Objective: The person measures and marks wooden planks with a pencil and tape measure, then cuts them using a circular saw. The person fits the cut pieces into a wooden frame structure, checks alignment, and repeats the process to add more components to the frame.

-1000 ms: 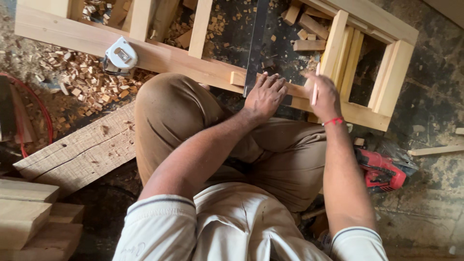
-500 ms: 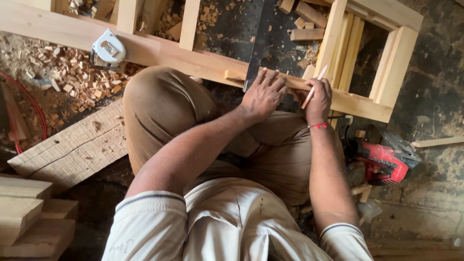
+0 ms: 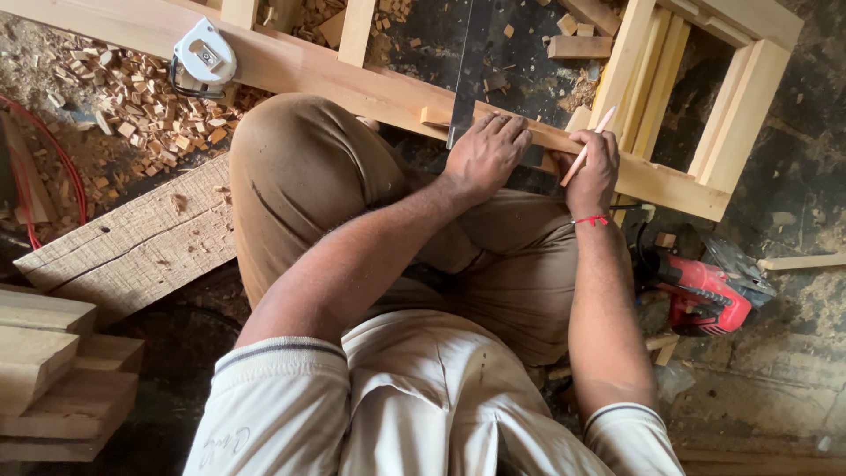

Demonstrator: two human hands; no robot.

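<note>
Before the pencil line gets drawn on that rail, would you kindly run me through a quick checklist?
1. Left hand pressing the flat metal square blade onto the long pale wooden rail: ok.
2. Right hand gripping the light wooden pencil: ok.
3. Pencil tip against the blade edge: cannot tell, hand hides it.
4. White round tape measure away from both hands: ok.
5. Red power tool on the floor, apart from the rail: ok.
</note>
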